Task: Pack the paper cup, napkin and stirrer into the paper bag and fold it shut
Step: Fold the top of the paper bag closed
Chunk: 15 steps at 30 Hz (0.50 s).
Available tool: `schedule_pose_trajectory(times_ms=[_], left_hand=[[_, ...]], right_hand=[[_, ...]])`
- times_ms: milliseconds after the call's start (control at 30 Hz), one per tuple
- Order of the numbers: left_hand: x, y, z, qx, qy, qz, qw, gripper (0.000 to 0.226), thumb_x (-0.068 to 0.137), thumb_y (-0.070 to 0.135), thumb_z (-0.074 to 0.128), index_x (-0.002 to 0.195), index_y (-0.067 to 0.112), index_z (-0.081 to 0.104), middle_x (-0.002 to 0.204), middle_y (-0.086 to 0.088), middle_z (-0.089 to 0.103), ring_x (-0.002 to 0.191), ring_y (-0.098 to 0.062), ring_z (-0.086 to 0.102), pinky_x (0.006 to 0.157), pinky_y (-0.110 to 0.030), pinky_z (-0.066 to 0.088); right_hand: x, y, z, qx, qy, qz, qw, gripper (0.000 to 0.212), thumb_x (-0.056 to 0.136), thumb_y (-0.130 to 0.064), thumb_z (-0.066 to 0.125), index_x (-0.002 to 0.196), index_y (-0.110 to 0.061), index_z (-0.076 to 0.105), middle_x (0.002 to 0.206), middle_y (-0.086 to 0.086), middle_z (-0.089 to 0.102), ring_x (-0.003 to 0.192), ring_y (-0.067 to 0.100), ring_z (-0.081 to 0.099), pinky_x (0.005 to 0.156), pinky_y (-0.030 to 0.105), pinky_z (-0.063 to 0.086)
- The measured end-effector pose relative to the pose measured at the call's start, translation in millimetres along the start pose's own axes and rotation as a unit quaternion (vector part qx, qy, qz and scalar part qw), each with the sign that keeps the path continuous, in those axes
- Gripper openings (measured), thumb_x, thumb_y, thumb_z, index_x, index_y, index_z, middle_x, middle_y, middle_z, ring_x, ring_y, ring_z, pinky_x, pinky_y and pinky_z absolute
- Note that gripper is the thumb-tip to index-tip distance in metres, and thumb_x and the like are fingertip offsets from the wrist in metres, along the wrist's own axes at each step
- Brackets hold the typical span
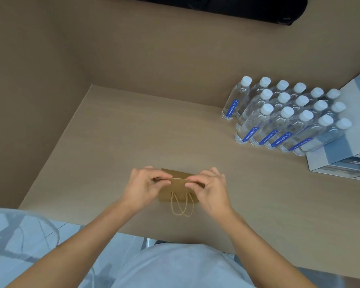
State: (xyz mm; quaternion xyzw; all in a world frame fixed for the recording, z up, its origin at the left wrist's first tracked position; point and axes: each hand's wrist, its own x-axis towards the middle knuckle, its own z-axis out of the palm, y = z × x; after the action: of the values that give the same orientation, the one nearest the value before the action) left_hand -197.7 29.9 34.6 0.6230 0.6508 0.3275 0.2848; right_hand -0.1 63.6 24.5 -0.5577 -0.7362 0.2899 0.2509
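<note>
The person's pale shirt (175, 267) fills the bottom of the view, and both bare forearms reach forward from it over the near edge of the desk (112, 142). The left hand (142, 187) and the right hand (211, 190) meet on a small brown paper bag (178, 191) that stands on the desk between them. The left fingers (161, 177) are narrowed into a pinch on the bag's top edge at its left end, thumb on the near side; the right fingers (195, 179) pinch the same edge at its right end in the same way, so each hand is closed on the bag. The top edge runs as a flat folded line from one pinch to the other. Below the fingers, on the side of the bag facing the person, two twisted cord handles (182, 206) hang down in loops onto the desk. The cup, napkin and stirrer cannot be seen. Well beyond the right fingers and further to the right stands a block of clear water bottles (287, 117) with white caps and blue labels, touching a white and grey box (341, 154) at the right edge. Plain brown walls (154, 48) rise behind and to the left of the desk.
</note>
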Motion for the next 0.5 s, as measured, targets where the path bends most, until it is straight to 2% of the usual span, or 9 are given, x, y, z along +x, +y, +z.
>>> schedule_pose_trajectory(times_ms=[67, 133, 233, 267, 367, 500], left_hand=[[3.8, 0.0, -5.1, 0.001, -0.027, -0.016, 1.0, 0.015, 0.074, 0.016, 0.084, 0.082, 0.027, 0.08, 0.06, 0.03, 0.061, 0.078, 0.005, 0.058, 0.073, -0.001, 0.037], [3.9, 0.3, -8.2, 0.005, -0.043, -0.005, 0.999, 0.013, 0.075, 0.017, 0.083, 0.083, 0.027, 0.079, 0.064, 0.027, 0.062, 0.077, -0.002, 0.058, 0.073, -0.005, 0.038], [8.3, 7.3, -2.5, 0.04, -0.071, 0.061, 0.995, 0.005, 0.081, 0.018, 0.078, 0.086, 0.019, 0.079, 0.075, 0.009, 0.073, 0.076, -0.013, 0.055, 0.076, -0.027, 0.046], [11.7, 10.8, 1.2, 0.059, -0.087, 0.083, 0.991, 0.004, 0.083, 0.018, 0.076, 0.085, 0.017, 0.079, 0.077, 0.004, 0.075, 0.076, -0.018, 0.056, 0.076, -0.031, 0.047], [23.2, 13.7, 2.6, 0.076, -0.114, 0.095, 0.986, 0.004, 0.084, 0.018, 0.075, 0.086, 0.017, 0.078, 0.08, 0.0, 0.077, 0.078, -0.02, 0.061, 0.077, -0.026, 0.044], [26.4, 2.3, -11.2, 0.072, -0.112, 0.051, 0.99, 0.005, 0.082, 0.018, 0.077, 0.086, 0.02, 0.079, 0.085, 0.006, 0.077, 0.082, -0.011, 0.061, 0.078, -0.018, 0.039]], right_hand=[[1.1, 3.8, -4.9, 0.0, -0.016, -0.024, 1.0, 0.007, 0.075, -0.02, 0.081, 0.082, -0.021, 0.08, 0.068, -0.015, 0.062, 0.08, 0.019, 0.051, 0.07, 0.027, 0.022], [-0.4, 5.9, -8.3, -0.002, -0.027, -0.034, 0.999, 0.005, 0.078, -0.019, 0.079, 0.083, -0.021, 0.08, 0.067, -0.016, 0.06, 0.078, 0.019, 0.051, 0.073, 0.026, 0.026], [4.9, -1.9, -5.2, -0.022, -0.048, -0.048, 0.997, 0.006, 0.078, -0.017, 0.079, 0.083, -0.02, 0.08, 0.071, -0.004, 0.069, 0.077, 0.026, 0.057, 0.075, 0.037, 0.041], [9.6, -5.8, -2.7, -0.039, -0.06, -0.061, 0.996, 0.006, 0.077, -0.017, 0.08, 0.082, -0.019, 0.079, 0.071, -0.001, 0.071, 0.076, 0.027, 0.059, 0.075, 0.039, 0.044], [23.4, -8.5, -2.0, -0.063, -0.091, -0.084, 0.99, 0.008, 0.073, -0.019, 0.082, 0.08, -0.018, 0.079, 0.073, 0.002, 0.074, 0.076, 0.027, 0.063, 0.076, 0.038, 0.049], [26.4, 11.9, -15.9, -0.047, -0.084, -0.051, 0.994, 0.005, 0.074, -0.021, 0.082, 0.076, -0.019, 0.079, 0.071, 0.0, 0.073, 0.075, 0.022, 0.063, 0.071, 0.03, 0.049]])
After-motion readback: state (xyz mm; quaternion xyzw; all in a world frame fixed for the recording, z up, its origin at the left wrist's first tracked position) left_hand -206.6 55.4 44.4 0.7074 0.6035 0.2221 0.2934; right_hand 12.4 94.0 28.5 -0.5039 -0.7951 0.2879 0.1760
